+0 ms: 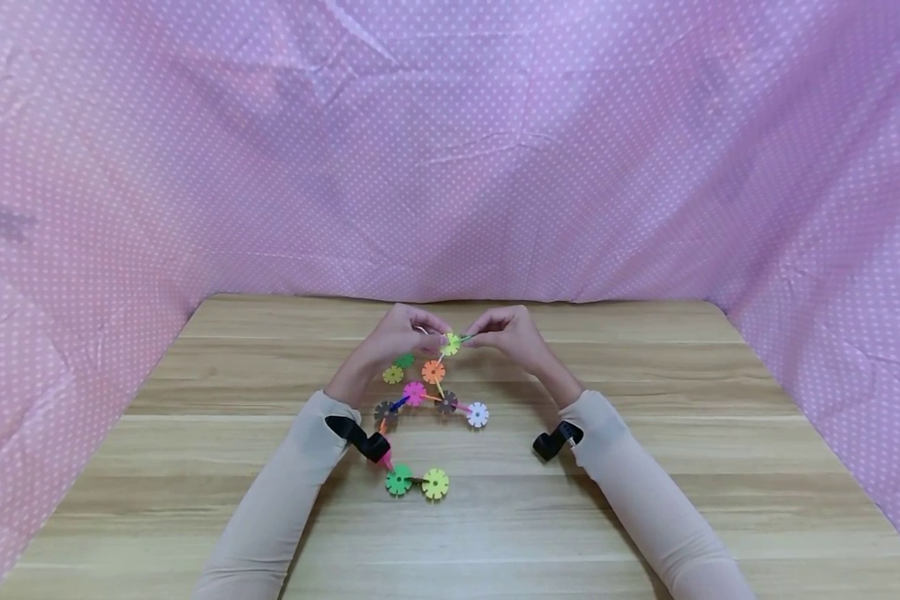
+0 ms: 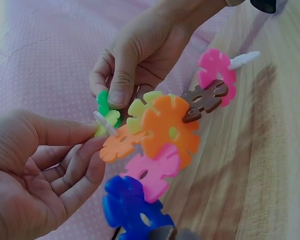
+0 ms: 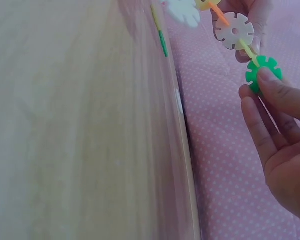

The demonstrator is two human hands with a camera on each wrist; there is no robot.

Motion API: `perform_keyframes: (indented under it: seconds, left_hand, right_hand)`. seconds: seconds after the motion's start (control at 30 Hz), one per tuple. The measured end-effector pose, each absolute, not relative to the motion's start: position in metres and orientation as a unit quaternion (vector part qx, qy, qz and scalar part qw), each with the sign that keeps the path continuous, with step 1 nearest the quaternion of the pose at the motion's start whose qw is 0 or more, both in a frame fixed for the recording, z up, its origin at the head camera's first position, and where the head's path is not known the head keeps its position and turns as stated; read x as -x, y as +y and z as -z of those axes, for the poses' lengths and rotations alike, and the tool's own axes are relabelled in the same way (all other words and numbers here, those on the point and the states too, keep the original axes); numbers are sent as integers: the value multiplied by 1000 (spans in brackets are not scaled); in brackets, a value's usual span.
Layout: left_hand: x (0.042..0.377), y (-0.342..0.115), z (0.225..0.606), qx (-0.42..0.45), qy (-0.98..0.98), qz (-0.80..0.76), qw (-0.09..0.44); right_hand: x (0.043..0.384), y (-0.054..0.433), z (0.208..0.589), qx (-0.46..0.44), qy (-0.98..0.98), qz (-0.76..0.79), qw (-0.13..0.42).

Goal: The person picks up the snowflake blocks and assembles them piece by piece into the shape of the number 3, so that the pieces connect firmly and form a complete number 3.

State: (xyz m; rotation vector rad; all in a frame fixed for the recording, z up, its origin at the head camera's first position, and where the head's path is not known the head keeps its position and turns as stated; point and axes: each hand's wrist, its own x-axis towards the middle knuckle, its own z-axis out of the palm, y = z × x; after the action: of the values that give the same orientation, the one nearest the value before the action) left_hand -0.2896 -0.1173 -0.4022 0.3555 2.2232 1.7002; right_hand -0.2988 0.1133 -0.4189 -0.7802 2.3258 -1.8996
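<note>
A chain of colorful notched plastic snowflake discs hangs between and below both hands. My left hand (image 1: 405, 335) pinches the chain near its top, by the yellow disc (image 1: 451, 343) and a white disc (image 3: 234, 31). With thumb and fingers, my right hand (image 3: 285, 125) pinches a green disc (image 3: 255, 77) slotted against that yellow disc. Below come an orange disc (image 1: 432, 372), a dark brown disc (image 1: 446, 403) and a pink disc (image 1: 414, 393). A white disc (image 1: 477, 414) ends a side branch. My left wrist partly hides the lower chain.
At the chain's near end are a green disc (image 1: 398, 479) and a yellow disc (image 1: 435, 483). Beside my left hand lie another green disc (image 1: 404, 360) and yellow disc (image 1: 393, 375). Pink dotted cloth (image 1: 450, 167) hangs behind the wooden table (image 1: 645, 400).
</note>
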Motion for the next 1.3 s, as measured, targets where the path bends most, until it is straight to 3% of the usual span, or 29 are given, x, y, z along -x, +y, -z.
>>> perform_keyframes:
  seconds: [0.37, 0.7, 1.3]
  left_hand:
    - [292, -133, 397, -131, 769, -592, 205]
    - [294, -158, 384, -157, 803, -539, 199]
    - [287, -205, 388, -123, 810, -548, 171]
  right_hand:
    - [299, 112, 420, 244, 760, 600, 52]
    - [300, 115, 422, 206, 792, 566, 102]
    - [314, 79, 422, 274, 798, 481, 239]
